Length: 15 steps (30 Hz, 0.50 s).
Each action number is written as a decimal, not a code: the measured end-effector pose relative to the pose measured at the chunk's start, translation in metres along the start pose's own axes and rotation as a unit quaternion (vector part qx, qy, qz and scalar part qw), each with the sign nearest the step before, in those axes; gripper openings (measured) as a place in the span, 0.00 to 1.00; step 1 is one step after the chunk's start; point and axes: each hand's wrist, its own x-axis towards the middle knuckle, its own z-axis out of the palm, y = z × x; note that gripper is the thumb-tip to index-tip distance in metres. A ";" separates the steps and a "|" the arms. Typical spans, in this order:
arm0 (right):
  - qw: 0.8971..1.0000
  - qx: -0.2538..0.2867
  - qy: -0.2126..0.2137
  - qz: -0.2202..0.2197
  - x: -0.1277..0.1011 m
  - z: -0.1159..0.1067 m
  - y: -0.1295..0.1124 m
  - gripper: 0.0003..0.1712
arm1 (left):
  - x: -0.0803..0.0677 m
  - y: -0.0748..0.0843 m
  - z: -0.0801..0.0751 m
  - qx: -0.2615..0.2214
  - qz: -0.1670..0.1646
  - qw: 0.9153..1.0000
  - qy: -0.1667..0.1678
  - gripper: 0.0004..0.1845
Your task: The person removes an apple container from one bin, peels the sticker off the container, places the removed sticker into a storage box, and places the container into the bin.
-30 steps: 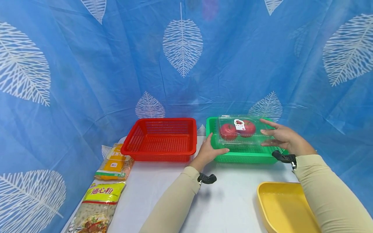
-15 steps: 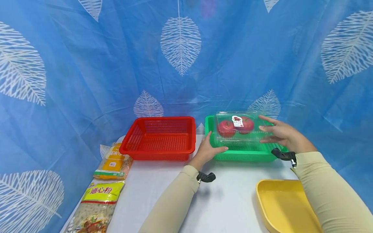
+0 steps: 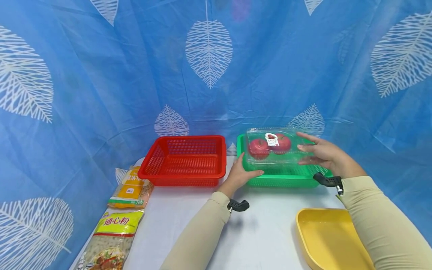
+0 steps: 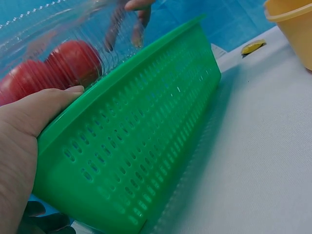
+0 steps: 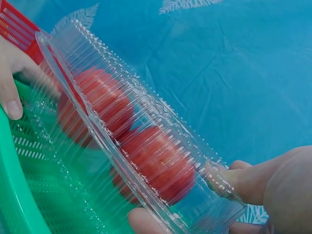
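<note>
My right hand point(image 3: 320, 155) grips the right end of a clear plastic clamshell box point(image 3: 295, 150). Two red apples point(image 3: 259, 148) lie inside it, under a small white label. The box is tilted and held over a green perforated basket point(image 3: 287, 180); in the right wrist view, thumb and fingers wrap the end of the box point(image 5: 161, 117). My left hand point(image 3: 237, 176) holds the basket's near left corner. In the left wrist view, its thumb lies over the green rim point(image 4: 100, 92) and darker fingertips show below, outside the wall.
A red perforated basket point(image 3: 187, 165) stands left of the green one. Two food bags, one orange and clear point(image 3: 131, 189) and one yellow-topped point(image 3: 114, 236), lie at the left. A yellow tub point(image 3: 332, 236) sits under the right forearm. A small yellow item point(image 4: 253, 47) lies near it.
The clamshell box, with my right hand on it, has moved slightly left and up over the green basket. My left hand stays at the basket's corner.
</note>
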 end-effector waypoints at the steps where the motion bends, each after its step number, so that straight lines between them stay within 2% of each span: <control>1: 1.000 0.002 -0.001 -0.002 0.000 0.001 -0.001 0.46 | 0.000 0.000 0.000 -0.001 0.002 1.000 0.000 0.62; 10: 1.000 0.007 -0.005 -0.009 -0.003 0.004 -0.005 0.44 | 0.000 0.000 -0.001 -0.025 0.020 0.999 -0.005 0.62; 15: 1.000 0.007 -0.003 -0.010 -0.006 0.006 -0.007 0.44 | 0.000 -0.001 -0.001 -0.037 0.019 0.999 -0.007 0.61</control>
